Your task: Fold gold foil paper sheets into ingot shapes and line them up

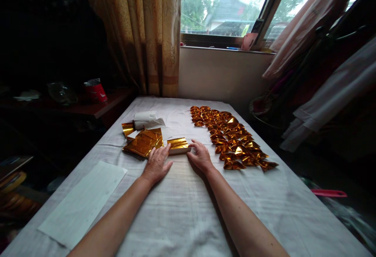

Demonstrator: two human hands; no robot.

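A small sheet of gold foil paper (178,143) lies in front of me, its pale near side folded up along the front edge. My left hand (157,165) rests flat with fingers spread, index fingertip at the sheet's left end and thumb apart. Thumb and curled fingers of my right hand (200,156) close round the sheet's right end. Just left of the sheet is a stack of gold foil paper (145,142), beside my left fingers. Rows of folded gold foil pieces (232,133) lie to the right of my right hand.
A white cloth (179,214) covers the table. White paper rolls (145,116) stand behind the foil stack, and a pale paper sheet (85,202) lies at left. Beyond the left edge is a dark side table (102,108) with a red container (96,91). Clothes (337,88) hang at right.
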